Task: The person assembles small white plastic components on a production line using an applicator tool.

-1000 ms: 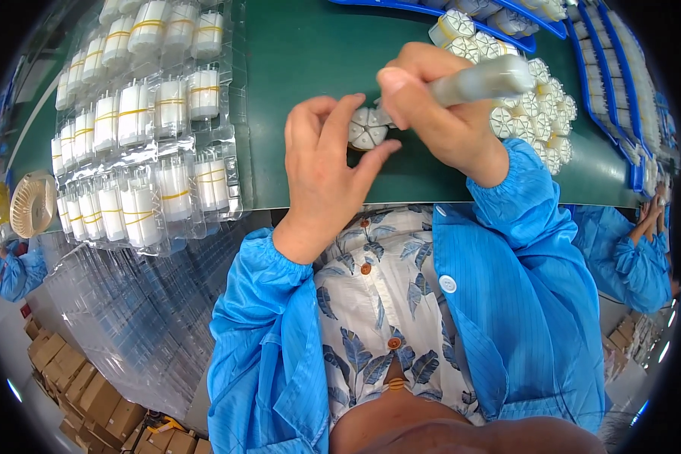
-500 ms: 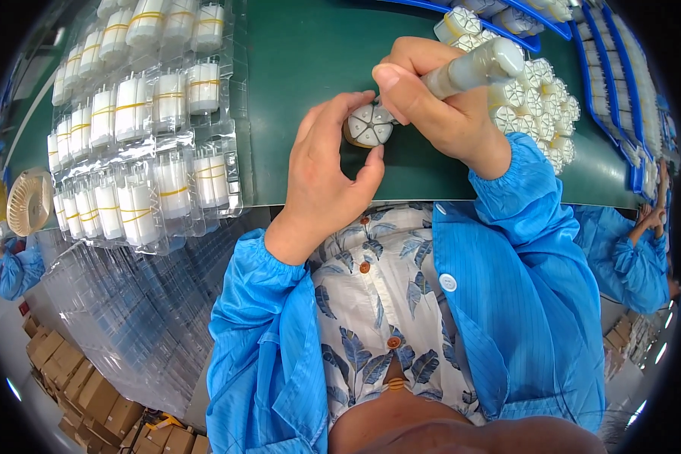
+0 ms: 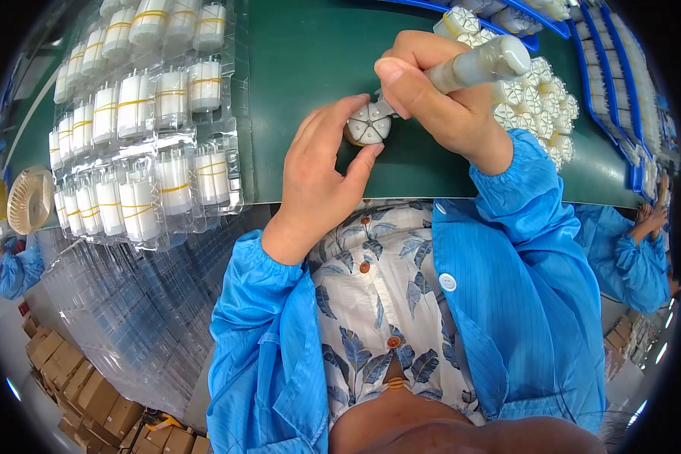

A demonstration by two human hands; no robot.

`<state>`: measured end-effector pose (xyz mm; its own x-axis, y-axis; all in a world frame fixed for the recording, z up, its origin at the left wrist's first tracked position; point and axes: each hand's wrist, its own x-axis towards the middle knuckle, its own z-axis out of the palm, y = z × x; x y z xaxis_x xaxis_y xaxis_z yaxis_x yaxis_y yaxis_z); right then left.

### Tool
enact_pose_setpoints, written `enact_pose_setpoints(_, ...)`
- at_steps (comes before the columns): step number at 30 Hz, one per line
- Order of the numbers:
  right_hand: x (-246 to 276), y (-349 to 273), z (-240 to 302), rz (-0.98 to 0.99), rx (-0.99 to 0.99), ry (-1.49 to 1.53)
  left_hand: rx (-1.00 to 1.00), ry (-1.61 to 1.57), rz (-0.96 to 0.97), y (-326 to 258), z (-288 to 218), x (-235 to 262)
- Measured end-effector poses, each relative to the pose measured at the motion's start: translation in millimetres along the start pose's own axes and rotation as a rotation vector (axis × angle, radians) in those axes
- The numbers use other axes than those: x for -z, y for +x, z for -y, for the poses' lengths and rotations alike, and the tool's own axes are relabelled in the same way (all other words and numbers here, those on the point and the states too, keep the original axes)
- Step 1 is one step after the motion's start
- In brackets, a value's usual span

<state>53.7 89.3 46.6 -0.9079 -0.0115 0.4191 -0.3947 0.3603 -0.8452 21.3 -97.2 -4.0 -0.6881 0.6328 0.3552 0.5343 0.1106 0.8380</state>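
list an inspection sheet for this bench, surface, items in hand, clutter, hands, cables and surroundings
surface: green tabletop
items in hand: white segmented bundle, pale thick-handled tool
clutter: banded white bundles in clear plastic trays, left; bundle pile, right
hands: left hand, fingers around the white segmented bundle; right hand gripping the tool
cables: nothing seen
surroundings: blue trays, right; cardboard boxes, lower left; people in blue, both edges

I read the bottle (image 3: 480,65) as cloudy plastic on my feed, smooth, glossy end. Bundle (image 3: 368,123): white, plastic-looking, low sheen. Table (image 3: 303,53): smooth, faint shine. Trays (image 3: 237,175): clear thin plastic, I get hard glare. Bins (image 3: 638,175): glossy blue plastic. Jacket (image 3: 518,303): cloth, satiny, creased. Shirt (image 3: 352,306): matt printed cloth. Boxes (image 3: 102,397): matt brown cardboard.
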Motion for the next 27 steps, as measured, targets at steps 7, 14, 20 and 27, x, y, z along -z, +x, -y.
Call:
enact_pose_setpoints(7, -5, -1, -4, 0.024, 0.022, -0.050, -0.053, -0.044, 0.035, 2, -1, 1)
enact_pose_setpoints(14, 12, -11, 19, -0.213, 0.032, 0.276, 0.374, -0.985, 0.070, 1, 9, 8)
enact_pose_setpoints(20, -9, -41, 26, -0.209, -0.361, 0.171, 0.396, -1.213, 0.080, 6, -12, 29)
enact_pose_setpoints(27, -7, -52, 27, -0.272, -0.298, 0.368, 0.348, -0.719, -0.036, 16, -60, 89)
